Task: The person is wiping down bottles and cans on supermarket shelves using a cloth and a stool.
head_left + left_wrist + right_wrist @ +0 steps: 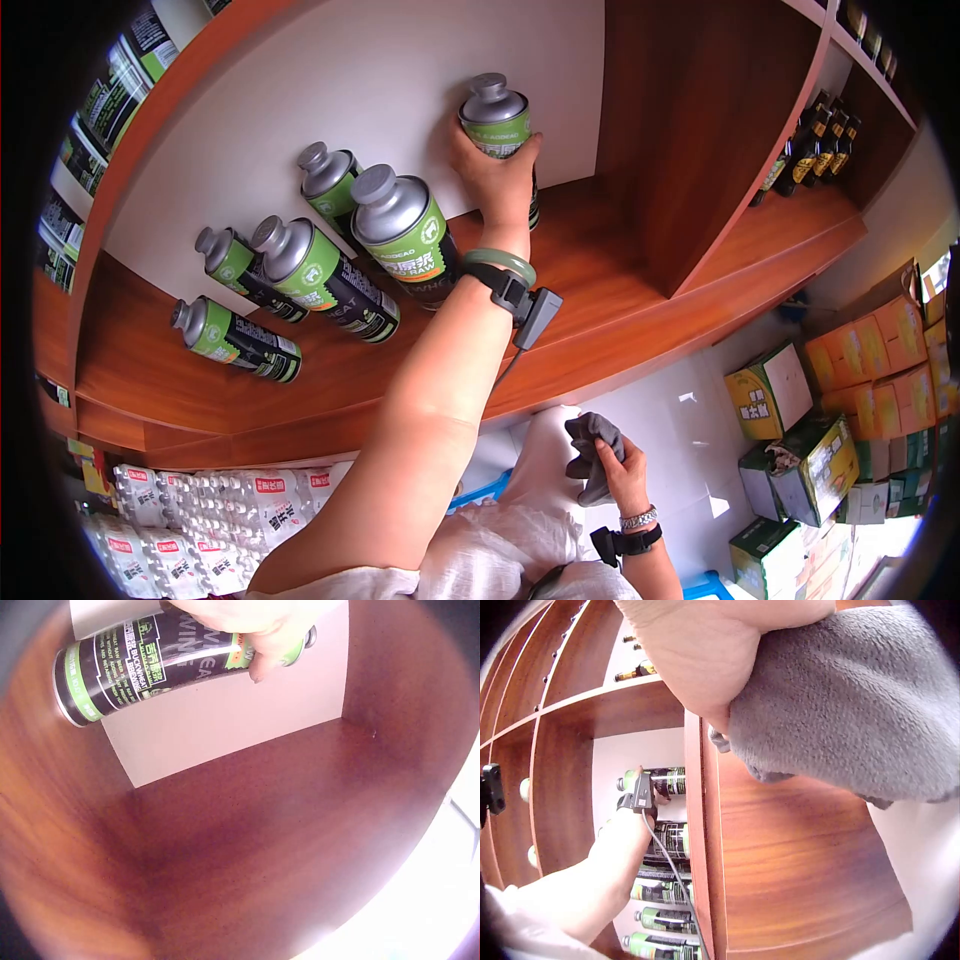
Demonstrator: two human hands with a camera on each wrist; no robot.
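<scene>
Beer can [495, 108] at twelve o'clock in the head view, against the pale back panel [400, 70] of the wooden shelf [590, 265]; whether its base touches the shelf, I cannot tell. The left hand [497, 180] holds it from the near side, its grip curled round the upper body with thumb and fingers on opposite sides below the silver cap. That high hold probably leaves the base unobstructed and steadies the tall shape.

Five similar cans [405, 225] stand around nine o'clock, caps up, in a loose cluster; standing on their bases likely keeps them stable. The held one is apart from them, perhaps so fingers fit around it.

At five o'clock, the right hand [628, 475] pinches a bunched grey cloth [588, 445] between thumb and fingers, well away from the shelf, presumably so it hangs clear of the cans. Dark bottles [825, 145] stand at two o'clock, beyond the upright partition [715, 130].
</scene>
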